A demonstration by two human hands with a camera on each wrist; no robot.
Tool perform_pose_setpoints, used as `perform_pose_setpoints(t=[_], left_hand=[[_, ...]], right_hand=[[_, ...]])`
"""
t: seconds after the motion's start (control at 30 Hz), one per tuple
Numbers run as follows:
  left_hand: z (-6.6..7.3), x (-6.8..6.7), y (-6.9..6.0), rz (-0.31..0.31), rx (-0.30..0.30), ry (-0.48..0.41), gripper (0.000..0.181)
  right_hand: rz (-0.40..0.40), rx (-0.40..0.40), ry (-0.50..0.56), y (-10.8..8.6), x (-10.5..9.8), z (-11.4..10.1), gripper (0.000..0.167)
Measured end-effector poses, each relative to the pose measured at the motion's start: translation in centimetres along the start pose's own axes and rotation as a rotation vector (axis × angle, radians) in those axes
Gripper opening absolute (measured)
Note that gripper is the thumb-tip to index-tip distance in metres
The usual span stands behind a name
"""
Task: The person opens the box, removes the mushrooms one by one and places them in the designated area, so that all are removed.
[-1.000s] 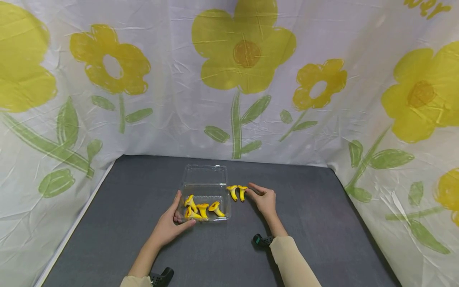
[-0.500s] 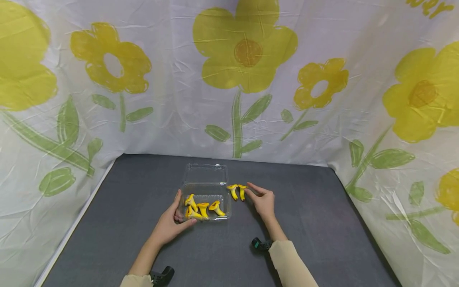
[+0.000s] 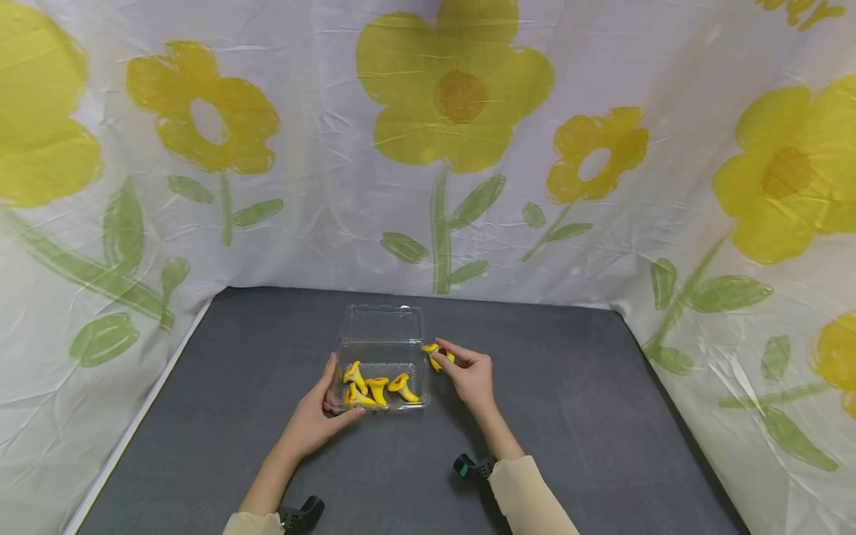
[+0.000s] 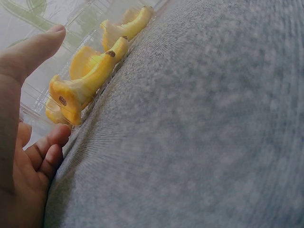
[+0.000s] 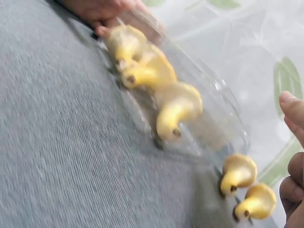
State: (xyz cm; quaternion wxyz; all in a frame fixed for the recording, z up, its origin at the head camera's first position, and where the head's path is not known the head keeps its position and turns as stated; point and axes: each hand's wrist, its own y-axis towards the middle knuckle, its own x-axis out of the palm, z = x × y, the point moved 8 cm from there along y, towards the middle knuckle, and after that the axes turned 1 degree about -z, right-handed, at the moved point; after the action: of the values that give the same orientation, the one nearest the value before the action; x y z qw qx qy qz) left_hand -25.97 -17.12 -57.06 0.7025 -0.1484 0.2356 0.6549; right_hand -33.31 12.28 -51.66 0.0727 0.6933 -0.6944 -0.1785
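A clear plastic box with its lid folded back (image 3: pixel 384 342) holds several yellow trumpet-shaped mushrooms (image 3: pixel 377 390). My left hand (image 3: pixel 312 423) grips its left side, thumb along the front edge and fingers at the left wall; the left wrist view shows the hand (image 4: pixel 28 175) beside the mushrooms (image 4: pixel 90 78). Two loose mushrooms (image 5: pixel 240 172) lie on the table right of the box. My right hand (image 3: pixel 473 383) is over them, partly covering them in the head view. In the right wrist view its fingers (image 5: pixel 294 109) are spread apart, with nothing between them.
A dark grey cloth (image 3: pixel 575 416) covers the table. White fabric (image 3: pixel 321 223) printed with yellow flowers stands behind and at both sides. Black devices are strapped to the left wrist (image 3: pixel 303 514) and right wrist (image 3: pixel 475 467).
My right hand has moved left from beside the loose mushrooms to over them. The left hand, the box and the mushrooms have stayed in place.
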Motion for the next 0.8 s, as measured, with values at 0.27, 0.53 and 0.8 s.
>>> perform_pose_setpoints(t=[0.27, 0.53, 0.8], left_hand=[[0.2, 0.0, 0.0, -0.010, -0.009, -0.002, 0.119], [0.0, 0.1, 0.1, -0.009, -0.016, -0.003, 0.120], [0.0, 0.1, 0.1, -0.007, -0.033, -0.010, 0.120]], right_hand=[[-0.064, -0.045, 0.072, -0.1, 1.9, -1.6, 0.027], [-0.148, -0.020, 0.004, -0.9, 3.4, -1.5, 0.030], [-0.220, 0.037, -0.068, -1.4, 4.2, -0.9, 0.028]])
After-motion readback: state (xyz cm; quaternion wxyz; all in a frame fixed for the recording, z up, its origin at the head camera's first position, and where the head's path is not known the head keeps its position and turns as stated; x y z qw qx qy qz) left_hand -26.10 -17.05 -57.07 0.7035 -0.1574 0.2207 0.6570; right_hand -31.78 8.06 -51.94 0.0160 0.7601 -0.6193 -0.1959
